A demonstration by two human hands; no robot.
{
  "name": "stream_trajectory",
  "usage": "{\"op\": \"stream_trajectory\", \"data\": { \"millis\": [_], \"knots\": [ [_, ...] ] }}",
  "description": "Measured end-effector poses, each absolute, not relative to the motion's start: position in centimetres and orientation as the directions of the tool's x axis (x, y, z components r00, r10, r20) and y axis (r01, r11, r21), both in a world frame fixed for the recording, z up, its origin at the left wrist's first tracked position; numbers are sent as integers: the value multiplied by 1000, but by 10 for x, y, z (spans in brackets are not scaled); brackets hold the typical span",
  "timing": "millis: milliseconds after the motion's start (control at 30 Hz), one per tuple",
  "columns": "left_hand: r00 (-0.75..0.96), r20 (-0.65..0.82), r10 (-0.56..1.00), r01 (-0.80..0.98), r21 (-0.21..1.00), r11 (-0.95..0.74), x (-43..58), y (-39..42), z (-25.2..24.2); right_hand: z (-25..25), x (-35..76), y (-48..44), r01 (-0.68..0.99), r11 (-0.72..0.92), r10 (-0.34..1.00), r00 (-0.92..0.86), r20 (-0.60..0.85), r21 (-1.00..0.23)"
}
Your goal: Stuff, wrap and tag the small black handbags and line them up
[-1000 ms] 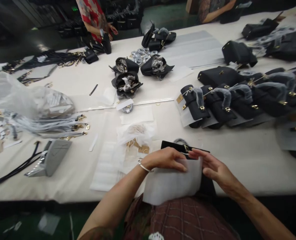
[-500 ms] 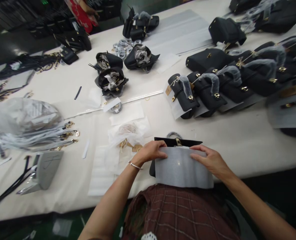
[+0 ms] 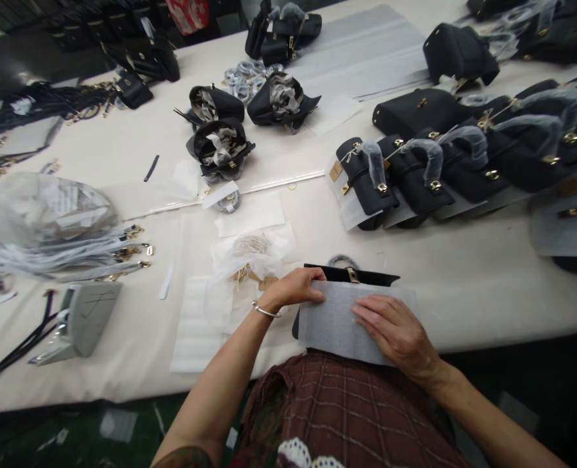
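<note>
A black handbag [image 3: 376, 277] lies before me at the table's near edge, its gold clasp [image 3: 352, 275] showing at the top. Over its front lies a translucent white foam sheet [image 3: 330, 323], which hides most of the bag. My left hand [image 3: 300, 286] pinches the upper left corner of the sheet, thumb on top, against the bag. Lying flat on the right half of the sheet is my right hand [image 3: 398, 331], fingers stretched out and pointing left. A wrapped ring-shaped handle [image 3: 344, 261] sticks up behind the clasp.
To my left lie a bundle of strings with tags [image 3: 252, 250], wrapped straps [image 3: 88, 257] and a grey wedge-shaped box [image 3: 86, 318]. Black handbags with wrapped handles [image 3: 366, 175] stand in a row at the right. Farther back are several stuffed open bags [image 3: 220, 149].
My right hand has left the sheet's upper right edge and moved down and left onto its face, now flat. My left hand keeps its hold at the corner.
</note>
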State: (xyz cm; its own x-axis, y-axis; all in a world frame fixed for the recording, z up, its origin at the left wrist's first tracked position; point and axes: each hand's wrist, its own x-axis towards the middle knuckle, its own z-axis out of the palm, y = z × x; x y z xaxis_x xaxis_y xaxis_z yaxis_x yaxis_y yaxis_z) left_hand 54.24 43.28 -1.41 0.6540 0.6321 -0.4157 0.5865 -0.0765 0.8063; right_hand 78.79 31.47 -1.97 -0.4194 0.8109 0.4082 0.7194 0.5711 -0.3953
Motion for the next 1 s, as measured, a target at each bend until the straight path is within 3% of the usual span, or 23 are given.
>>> {"op": "stream_trajectory", "data": {
  "millis": [100, 300, 367, 467, 567, 667, 767, 867, 933, 1000],
  "knots": [
    [624, -399, 672, 571, 820, -42, 537, 434, -16, -38, 781, 307, 683, 539, 841, -404, 359, -493],
    [400, -474, 784, 548, 810, 210, 517, 407, -26, -53, 780, 299, 690, 510, 858, -364, 363, -514],
    [339, -379, 861, 586, 801, 121, 514, 391, -27, -52, 781, 299, 680, 517, 853, -357, 380, -520],
    [286, 27, 958, 664, 715, -218, 522, 365, -21, -51, 781, 300, 672, 525, 848, -358, 392, -522],
    [483, 294, 825, 551, 631, -547, 541, 342, -13, -52, 781, 301, 675, 530, 845, -366, 390, -514],
    [718, 269, 642, 402, 592, -698, 561, 327, -15, -52, 782, 302, 665, 509, 859, -351, 373, -546],
    [756, 171, 631, 436, 587, -682, 569, 322, -26, -45, 786, 303, 600, 415, 910, -286, 302, -684],
    [755, 164, 635, 442, 587, -678, 567, 324, -34, -28, 795, 305, 523, 93, 995, -19, 97, -848],
    [763, 174, 623, 430, 584, -689, 565, 325, -35, -15, 800, 307, 462, -118, 982, 187, -34, -879],
    [769, 168, 616, 430, 578, -694, 564, 325, -34, -4, 801, 308, 450, -169, 966, 252, -57, -877]
  ]
}}
